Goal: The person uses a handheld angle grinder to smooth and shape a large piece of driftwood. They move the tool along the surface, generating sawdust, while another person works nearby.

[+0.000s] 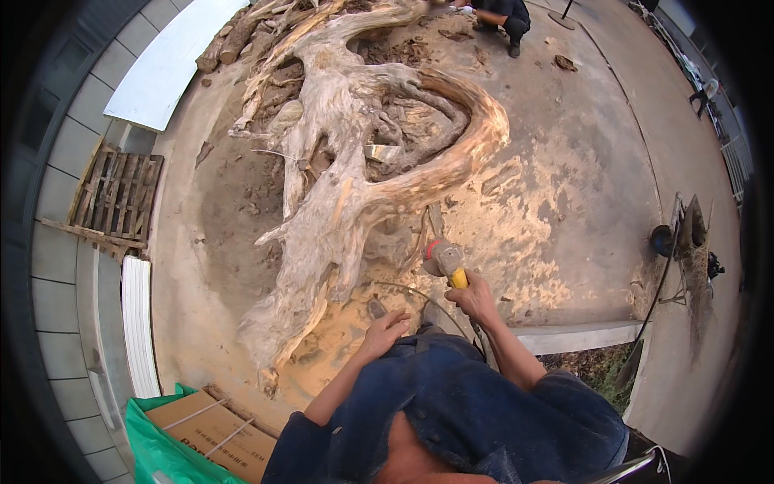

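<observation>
A large, gnarled tree root with a looping, orange-tinted branch lies across the ground in front of me. In my right hand is an angle grinder, yellow at the handle, with a reddish disc at its head. The disc end points away from me and stays apart from the wood, just right of the root's near part. My left hand holds nothing; its fingers reach forward in front of my dark blue shirt, near the root's lower end. A cable trails down from the grinder by my right forearm.
Pale sawdust covers the ground around the root. A person crouches at its far end. At left are a wooden pallet and a white sheet; a cardboard box stands near left. A dusty cart-like frame is at right.
</observation>
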The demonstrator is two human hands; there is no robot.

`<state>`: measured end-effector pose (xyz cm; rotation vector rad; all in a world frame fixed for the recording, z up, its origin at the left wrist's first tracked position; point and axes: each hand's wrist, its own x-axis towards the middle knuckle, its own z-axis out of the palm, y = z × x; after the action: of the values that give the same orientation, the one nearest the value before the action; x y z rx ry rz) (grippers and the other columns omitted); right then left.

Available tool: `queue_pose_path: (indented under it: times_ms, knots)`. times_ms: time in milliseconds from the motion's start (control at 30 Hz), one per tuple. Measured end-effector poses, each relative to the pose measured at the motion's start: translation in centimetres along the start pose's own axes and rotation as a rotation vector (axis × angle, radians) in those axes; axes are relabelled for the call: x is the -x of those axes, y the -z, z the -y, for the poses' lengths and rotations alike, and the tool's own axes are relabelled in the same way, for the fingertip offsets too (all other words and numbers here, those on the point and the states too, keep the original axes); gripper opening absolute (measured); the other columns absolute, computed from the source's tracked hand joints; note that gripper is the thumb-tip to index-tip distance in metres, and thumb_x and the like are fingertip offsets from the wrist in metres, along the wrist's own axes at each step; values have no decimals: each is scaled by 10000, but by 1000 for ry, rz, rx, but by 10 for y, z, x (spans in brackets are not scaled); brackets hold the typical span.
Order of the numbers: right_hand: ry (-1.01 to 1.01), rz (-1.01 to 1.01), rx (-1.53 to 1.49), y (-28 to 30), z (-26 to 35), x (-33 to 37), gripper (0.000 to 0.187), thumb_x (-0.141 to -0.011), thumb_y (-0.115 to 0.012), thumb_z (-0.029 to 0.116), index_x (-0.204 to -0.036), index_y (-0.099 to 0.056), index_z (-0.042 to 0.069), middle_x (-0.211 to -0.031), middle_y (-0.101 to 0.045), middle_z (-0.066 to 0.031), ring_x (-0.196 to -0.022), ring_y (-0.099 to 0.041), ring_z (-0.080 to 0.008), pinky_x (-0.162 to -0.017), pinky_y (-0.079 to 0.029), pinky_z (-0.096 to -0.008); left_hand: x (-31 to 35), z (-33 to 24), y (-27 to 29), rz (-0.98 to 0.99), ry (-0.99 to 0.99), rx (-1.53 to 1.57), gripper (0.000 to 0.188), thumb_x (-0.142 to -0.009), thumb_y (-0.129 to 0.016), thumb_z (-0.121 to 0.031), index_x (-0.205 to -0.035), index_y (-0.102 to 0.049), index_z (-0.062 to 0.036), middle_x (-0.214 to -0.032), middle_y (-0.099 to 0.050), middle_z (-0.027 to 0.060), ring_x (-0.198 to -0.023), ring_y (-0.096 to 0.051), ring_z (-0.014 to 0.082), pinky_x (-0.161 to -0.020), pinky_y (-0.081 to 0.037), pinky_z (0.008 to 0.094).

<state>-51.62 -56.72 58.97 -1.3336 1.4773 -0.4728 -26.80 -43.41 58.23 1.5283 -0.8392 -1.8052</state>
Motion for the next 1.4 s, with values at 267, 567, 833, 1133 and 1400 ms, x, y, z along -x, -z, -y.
queue_pose_path:
  times_ms: [267,567,833,1133,1400]
  knots:
    - [44,63,-333,29,93,8,401,-746,-740,112,-1129,-702,2,-872,-712,-75,-760,-638,-130,-685,-517,-302,-41,-49,-95,464,-119,-220,798,-960,-706,-375,-1553,-366,38,-1554,-457,257,-1463,-434,328,-1164,-386,411]
    - [94,23,-1111,68,80,-11,461,-817,-672,11,-1254,-541,-53,-1099,-678,-162,-837,-703,-221,-694,-621,-370,-30,-74,-119,259,-50,-124,448,-938,-689,-179,-1336,-617,12,-845,-689,70,-782,-642,139,-752,-507,314]
    - [-126,-203,-1514,89,-6,-41,238,-858,-624,2,-1082,-573,-58,-964,-642,-160,-792,-666,-274,-681,-590,-416,-22,-50,-47,-77,-387,-995,320,-883,-669,-216,-1184,-701,-114,-984,-742,167,-941,-709,353,-802,-551,452]
    - [-347,-362,-1513,109,-154,-30,153,-853,-608,70,-977,-583,-17,-827,-620,-140,-745,-632,-286,-653,-549,-427,77,123,130,-294,244,-1184,324,-834,-677,-184,-1143,-776,-172,-977,-764,151,-939,-715,372,-862,-558,488]
    - [-597,-420,-1496,81,-186,-5,115,-813,-589,44,-903,-567,-25,-778,-606,-179,-675,-600,-326,-620,-537,-429,148,120,98,190,627,-830,501,-816,-690,-264,-1265,-705,-42,-878,-770,154,-947,-745,299,-856,-579,406]
